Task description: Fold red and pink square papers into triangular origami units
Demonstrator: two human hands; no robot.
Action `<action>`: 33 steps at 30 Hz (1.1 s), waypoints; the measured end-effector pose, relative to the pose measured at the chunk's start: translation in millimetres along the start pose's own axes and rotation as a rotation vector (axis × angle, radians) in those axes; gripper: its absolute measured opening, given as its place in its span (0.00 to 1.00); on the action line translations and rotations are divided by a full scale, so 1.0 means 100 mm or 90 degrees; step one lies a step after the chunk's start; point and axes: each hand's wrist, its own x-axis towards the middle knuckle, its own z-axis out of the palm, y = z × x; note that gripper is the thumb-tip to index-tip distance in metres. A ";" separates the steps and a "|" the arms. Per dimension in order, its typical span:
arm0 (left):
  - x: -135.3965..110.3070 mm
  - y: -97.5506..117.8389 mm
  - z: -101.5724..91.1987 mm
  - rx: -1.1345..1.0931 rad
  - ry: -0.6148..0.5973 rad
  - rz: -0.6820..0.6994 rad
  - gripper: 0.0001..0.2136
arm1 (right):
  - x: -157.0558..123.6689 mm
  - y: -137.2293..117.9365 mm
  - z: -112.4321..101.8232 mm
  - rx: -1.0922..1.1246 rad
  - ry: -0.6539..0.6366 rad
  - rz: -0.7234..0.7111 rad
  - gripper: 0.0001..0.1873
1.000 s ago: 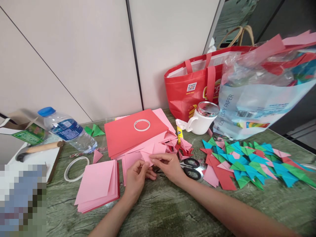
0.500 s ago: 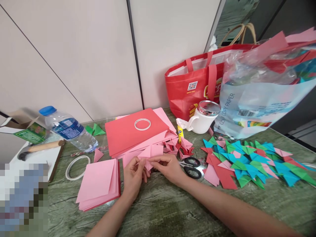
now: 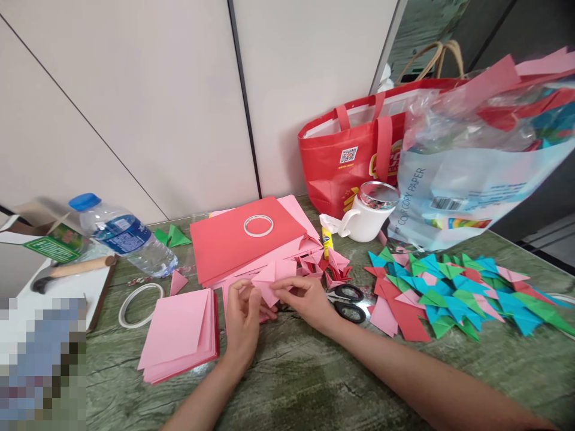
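Note:
My left hand [image 3: 242, 317] and my right hand [image 3: 305, 302] meet at the middle of the green table, both pinching a folded pink paper piece [image 3: 272, 278]. The fingers of each hand are curled onto its edges. Just left of my left hand lies a stack of pink square sheets [image 3: 179, 335]. Behind the hands sits a pile of red and pink sheets [image 3: 242, 239] with a tape ring [image 3: 258, 225] on top. Black-handled scissors [image 3: 348, 302] lie right beside my right hand.
A heap of folded blue, green, red and pink pieces [image 3: 453, 290] covers the right side. A white mug [image 3: 371, 215], a glue stick [image 3: 326, 242], a red bag [image 3: 354, 161] and a copy-paper bag [image 3: 471, 179] stand behind. A water bottle [image 3: 121, 236], a hammer [image 3: 72, 269] and another tape ring [image 3: 139, 302] lie left.
Both hands have worked the pink piece slightly: my left thumb and fingers shifted up onto its left edge, and the piece rose a little. Nothing else moved.

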 end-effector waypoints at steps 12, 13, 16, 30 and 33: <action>0.00 -0.05 -0.01 0.015 -0.045 -0.021 0.23 | 0.02 0.05 0.01 0.071 0.041 0.034 0.13; 0.00 -0.06 -0.01 0.019 -0.048 -0.019 0.23 | 0.02 0.06 0.01 0.091 0.035 0.048 0.14; 0.00 -0.06 -0.01 0.018 -0.056 -0.020 0.23 | 0.02 0.06 0.02 0.135 0.021 0.070 0.15; 0.00 -0.05 0.02 -0.017 -0.060 -0.049 0.27 | 0.02 0.06 0.01 0.193 0.032 0.056 0.24; -0.01 -0.05 0.01 0.003 -0.057 -0.048 0.26 | 0.04 0.05 0.00 0.212 0.044 0.092 0.33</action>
